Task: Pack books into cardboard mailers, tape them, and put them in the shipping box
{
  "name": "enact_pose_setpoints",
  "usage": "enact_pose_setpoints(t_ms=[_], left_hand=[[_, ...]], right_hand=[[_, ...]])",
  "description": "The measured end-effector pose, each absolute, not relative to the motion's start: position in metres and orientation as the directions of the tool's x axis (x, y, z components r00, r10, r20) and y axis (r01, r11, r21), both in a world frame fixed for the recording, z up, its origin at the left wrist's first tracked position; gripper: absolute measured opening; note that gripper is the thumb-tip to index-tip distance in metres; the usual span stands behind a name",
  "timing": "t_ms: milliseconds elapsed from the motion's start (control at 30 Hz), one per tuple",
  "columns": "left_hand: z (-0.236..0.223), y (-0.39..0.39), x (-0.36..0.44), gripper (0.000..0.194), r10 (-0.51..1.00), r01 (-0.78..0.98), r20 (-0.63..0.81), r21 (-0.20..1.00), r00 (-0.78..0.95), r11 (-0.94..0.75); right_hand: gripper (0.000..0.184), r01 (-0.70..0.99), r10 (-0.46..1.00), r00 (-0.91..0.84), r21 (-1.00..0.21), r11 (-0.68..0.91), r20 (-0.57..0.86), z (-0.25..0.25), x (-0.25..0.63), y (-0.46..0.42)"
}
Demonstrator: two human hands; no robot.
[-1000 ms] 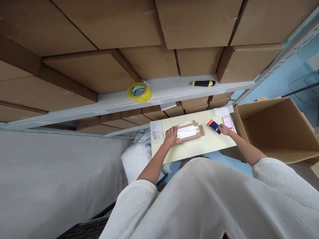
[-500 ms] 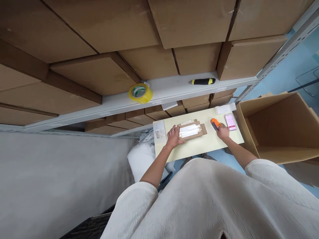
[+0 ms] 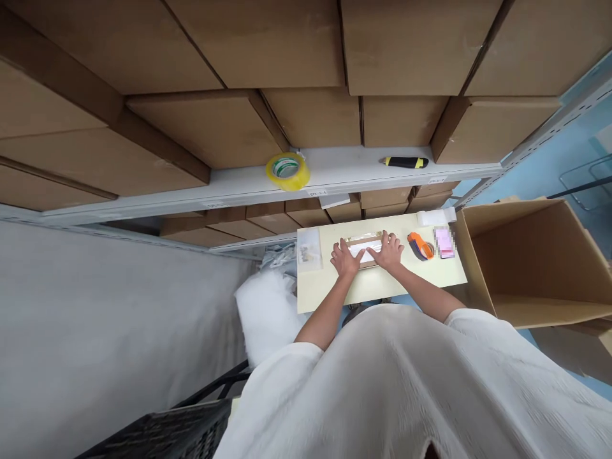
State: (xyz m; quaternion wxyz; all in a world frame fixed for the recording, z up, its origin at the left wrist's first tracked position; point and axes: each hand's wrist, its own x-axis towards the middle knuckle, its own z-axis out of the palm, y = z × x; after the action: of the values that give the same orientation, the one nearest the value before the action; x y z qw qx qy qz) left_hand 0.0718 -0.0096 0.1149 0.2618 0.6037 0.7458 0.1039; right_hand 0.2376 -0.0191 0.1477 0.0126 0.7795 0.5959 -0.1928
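Observation:
A small cardboard box [image 3: 367, 262], with a white label and shiny clear tape on top, lies on the cream tabletop [image 3: 329, 290]. My left hand [image 3: 345, 260] grips its left end, fingers around the edge and thumb on the label. At the right end, my right hand [image 3: 389, 252] has the same kind of hold, its thumb nearly meeting the other. An orange and dark blue tape dispenser [image 3: 421, 246] lies to the right of my right hand, touched by neither hand. Beside it is a pink-screened phone-like item [image 3: 444, 243], partly blurred.
Above the table, a grey shelf [image 3: 344, 156] bears cardboard boxes, a yellow tape roll [image 3: 288, 171] and a black-and-yellow utility knife [image 3: 405, 162]. A large open carton [image 3: 549, 255] stands at the right. White foam wrap [image 3: 265, 312] lies left of the table, near a black crate [image 3: 182, 430].
My right hand has put down the tape dispenser and moved left onto the small box's right end. My left hand has stayed at the left end, its thumb now over the label.

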Motion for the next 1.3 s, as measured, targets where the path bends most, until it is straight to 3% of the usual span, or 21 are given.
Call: enact_pose_setpoints(t_ms=[100,233,500,700,800,867,1067,1133,1300], left_hand=[[0.113,-0.011,0.068,0.087,0.956,0.859,-0.272,0.457,-0.111,0.229],[0.11,-0.008,0.056,0.066,0.956,0.864,-0.284,0.459,-0.076,0.205],[0.11,-0.009,0.041,0.054,0.957,0.738,-0.277,0.629,-0.083,0.246],[0.132,-0.009,0.031,0.026,0.984,0.577,-0.093,0.8,-0.149,0.163],[0.131,-0.016,0.026,0.012,0.986,0.546,-0.057,0.826,-0.16,0.137],[0.122,-0.027,0.023,0.016,0.988,0.555,-0.067,0.821,-0.139,0.133],[0.087,-0.058,0.018,0.066,0.944,0.55,-0.318,0.774,-0.093,0.314],[0.081,-0.055,0.017,0.072,0.935,0.527,-0.339,0.777,-0.109,0.343],[0.081,-0.023,0.017,0.067,0.932,0.448,-0.318,0.817,-0.174,0.363]], right_hand=[[0.082,0.928,0.921,0.237,-0.208,-0.309,-0.309,0.143,0.244,-0.019],[0.063,0.912,0.936,0.197,-0.297,-0.284,-0.29,0.139,0.266,-0.018],[0.055,0.875,0.937,0.168,-0.391,-0.285,-0.308,0.147,0.277,-0.025],[0.053,0.814,0.994,0.108,-0.576,-0.079,0.016,0.16,0.285,-0.037],[0.048,0.783,0.993,0.111,-0.619,-0.061,0.042,0.155,0.287,-0.049],[0.043,0.766,0.992,0.117,-0.632,-0.122,-0.049,0.146,0.288,-0.059],[0.038,0.651,0.914,0.053,-0.68,-0.337,-0.402,0.114,0.293,-0.079],[0.038,0.611,0.911,0.091,-0.7,-0.369,-0.401,0.108,0.296,-0.075],[0.038,0.474,0.908,0.218,-0.774,-0.419,-0.358,0.106,0.299,-0.045]])
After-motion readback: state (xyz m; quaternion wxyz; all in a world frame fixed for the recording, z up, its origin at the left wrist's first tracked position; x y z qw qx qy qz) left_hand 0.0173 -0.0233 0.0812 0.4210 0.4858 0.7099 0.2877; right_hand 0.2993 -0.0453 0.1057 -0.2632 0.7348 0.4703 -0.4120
